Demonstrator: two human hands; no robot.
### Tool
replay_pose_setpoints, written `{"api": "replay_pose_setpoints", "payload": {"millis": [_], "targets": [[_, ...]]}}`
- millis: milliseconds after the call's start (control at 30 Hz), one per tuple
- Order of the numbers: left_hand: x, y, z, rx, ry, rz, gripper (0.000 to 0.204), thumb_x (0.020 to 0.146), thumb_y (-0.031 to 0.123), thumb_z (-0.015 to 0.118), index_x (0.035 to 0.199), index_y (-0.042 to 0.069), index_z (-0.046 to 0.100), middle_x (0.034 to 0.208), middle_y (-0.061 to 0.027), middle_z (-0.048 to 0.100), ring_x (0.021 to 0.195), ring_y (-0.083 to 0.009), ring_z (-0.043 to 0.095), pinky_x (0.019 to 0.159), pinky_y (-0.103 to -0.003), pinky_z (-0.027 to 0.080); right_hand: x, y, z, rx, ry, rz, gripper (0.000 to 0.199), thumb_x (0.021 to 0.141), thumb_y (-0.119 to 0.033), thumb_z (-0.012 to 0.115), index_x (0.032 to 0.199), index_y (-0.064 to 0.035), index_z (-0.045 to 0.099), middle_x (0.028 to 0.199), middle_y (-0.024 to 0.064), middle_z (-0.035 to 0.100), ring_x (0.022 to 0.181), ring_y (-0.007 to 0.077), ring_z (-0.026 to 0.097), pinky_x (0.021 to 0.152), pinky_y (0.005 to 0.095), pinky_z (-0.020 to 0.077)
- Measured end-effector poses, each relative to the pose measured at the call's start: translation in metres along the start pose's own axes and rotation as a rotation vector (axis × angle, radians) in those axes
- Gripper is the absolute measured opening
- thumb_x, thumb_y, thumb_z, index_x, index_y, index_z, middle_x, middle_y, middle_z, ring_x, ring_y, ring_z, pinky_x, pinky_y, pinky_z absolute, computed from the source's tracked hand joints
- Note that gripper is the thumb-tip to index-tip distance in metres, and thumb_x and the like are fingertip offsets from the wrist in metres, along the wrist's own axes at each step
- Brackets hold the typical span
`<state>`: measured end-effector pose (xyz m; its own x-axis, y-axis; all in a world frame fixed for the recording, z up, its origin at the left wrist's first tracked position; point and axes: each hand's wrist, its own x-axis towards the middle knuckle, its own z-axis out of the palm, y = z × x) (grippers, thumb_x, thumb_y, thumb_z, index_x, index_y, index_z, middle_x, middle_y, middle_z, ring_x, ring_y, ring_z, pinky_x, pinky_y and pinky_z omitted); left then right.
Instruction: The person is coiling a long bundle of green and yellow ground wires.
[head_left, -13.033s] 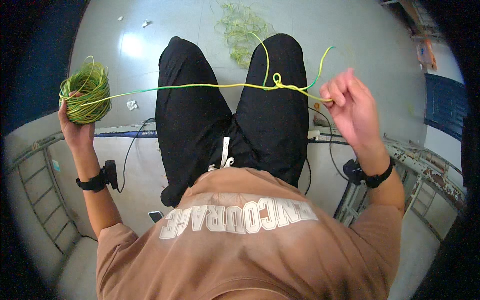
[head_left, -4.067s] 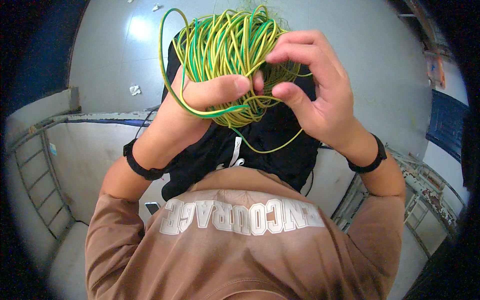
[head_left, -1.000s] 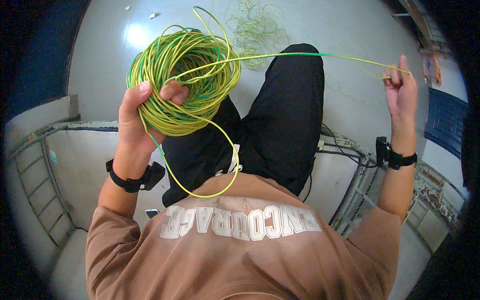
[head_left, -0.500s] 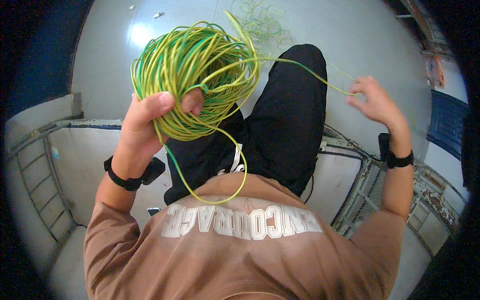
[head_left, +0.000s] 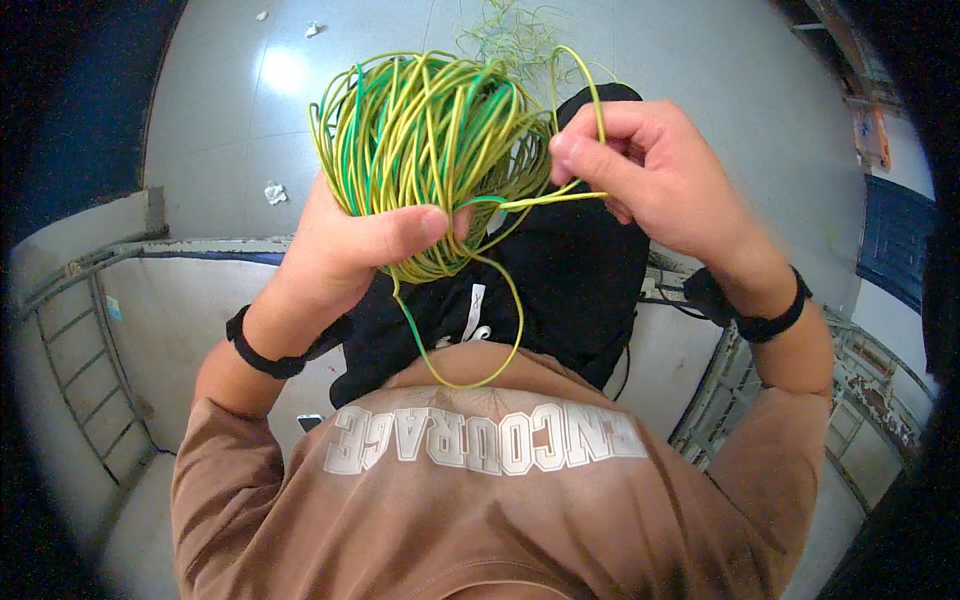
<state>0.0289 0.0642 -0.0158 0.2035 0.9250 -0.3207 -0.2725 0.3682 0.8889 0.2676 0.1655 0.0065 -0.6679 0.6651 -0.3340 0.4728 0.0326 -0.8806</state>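
1. Green-and-yellow wire coil [head_left: 400, 150]: held up in front of the body, over the black trousers [head_left: 590, 280]. Wound outer side faces the viewer, opening turned to the right. Half a second ago the opening showed more fully; coil now stands more side-on.
2. Left hand [head_left: 345, 230]: grasping the coil. Thumb lies across the near windings, one fingertip shows at the opening, other fingers hidden.
3. Right hand [head_left: 645, 170]: main change. Was out to the right, well apart from the coil; now just beside it. Thumb and forefinger pinch wire; grip of the other fingers partly hidden, cannot tell fully.
4. Wire strand [head_left: 555, 200]: short run from the coil to the right hand, where a longer stretch spanned the gap a moment before. Arched loop [head_left: 597, 95] rises above the right fingers.
5. Hanging loop [head_left: 465, 386]: still droops below the coil, bottom over the brown T-shirt [head_left: 500, 530].
6. Reading of it: handling has moved from arm's reach to the coil's edge. Slack now gathers close to the windings, so a snag there seems possible.
7. Loose wire tangle [head_left: 510, 42]: on the grey floor [head_left: 215, 110] beyond, much as before. Link to the held wire unclear.
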Motion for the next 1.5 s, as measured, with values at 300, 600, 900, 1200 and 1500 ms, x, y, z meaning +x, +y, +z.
{"api": "replay_pose_setpoints", "payload": {"millis": [300, 600, 900, 1200, 1500], "targets": [[-0.011, 0.0, -0.015, -0.085, 0.157, 0.189, 0.052, 0.078, 0.028, 0.071, 0.118, -0.002, 0.054, 0.088, -0.0089, 0.065, 0.081, -0.0171, 0.062, 0.076, -0.031, 0.051, -0.031, 0.012, 0.01, 0.522, 0.025, -0.285, 0.033, 0.103, -0.026, 0.046, 0.096, 0.0029, 0.062, 0.099, 0.0162, 0.059, 0.07, 0.0134, 0.058, 0.059, 0.0252, 0.0527], [-0.02, 0.001, -0.006, -0.191, 0.068, 0.067, 0.057, 0.076, 0.028, 0.074, 0.119, -0.003, 0.052, 0.089, -0.0107, 0.064, 0.08, -0.0185, 0.061, 0.074, -0.032, 0.051, -0.033, 0.025, 0.0, 0.266, 0.235, -0.786, 0.029, 0.097, -0.038, 0.056, 0.093, -0.0119, 0.068, 0.155, 0.0239, 0.013, 0.139, 0.0422, 0.026, 0.096, 0.0589, 0.0474], [-0.02, -0.003, -0.001, -0.147, 0.024, 0.079, 0.061, 0.074, 0.028, 0.075, 0.122, -0.001, 0.052, 0.091, -0.0106, 0.065, 0.077, -0.0175, 0.062, 0.073, -0.032, 0.052, -0.057, 0.013, -0.014, 0.312, 0.391, -0.435, 0.019, 0.094, -0.007, 0.06, 0.077, -0.0002, 0.054, 0.08, 0.0153, 0.062, 0.061, 0.0193, 0.065, 0.063, 0.0356, 0.0597], [-0.017, -0.004, -0.005, -0.238, -0.002, 0.026, 0.065, 0.073, 0.027, 0.076, 0.125, -0.001, 0.05, 0.092, -0.0114, 0.065, 0.077, -0.0182, 0.062, 0.072, -0.032, 0.052, -0.053, 0.016, -0.027, 0.269, -0.068, -0.594, 0.024, 0.093, 0.004, 0.049, 0.116, 0.0039, 0.058, 0.124, 0.0299, 0.056, 0.075, 0.0321, 0.071, 0.066, 0.0351, 0.0619], [-0.016, -0.004, -0.006, -0.158, 0.032, -0.006, 0.073, 0.073, 0.032, 0.074, 0.129, -0.003, 0.045, 0.096, -0.0092, 0.06, 0.072, -0.0151, 0.057, 0.067, -0.031, 0.05, -0.072, 0.005, -0.034, -1.152, 0.473, -0.976, 0.031, 0.07, -0.002, 0.079, 0.099, -0.0093, 0.071, 0.122, 0.0084, 0.059, 0.117, 0.0328, 0.058, 0.088, 0.0393, 0.0564]]}}
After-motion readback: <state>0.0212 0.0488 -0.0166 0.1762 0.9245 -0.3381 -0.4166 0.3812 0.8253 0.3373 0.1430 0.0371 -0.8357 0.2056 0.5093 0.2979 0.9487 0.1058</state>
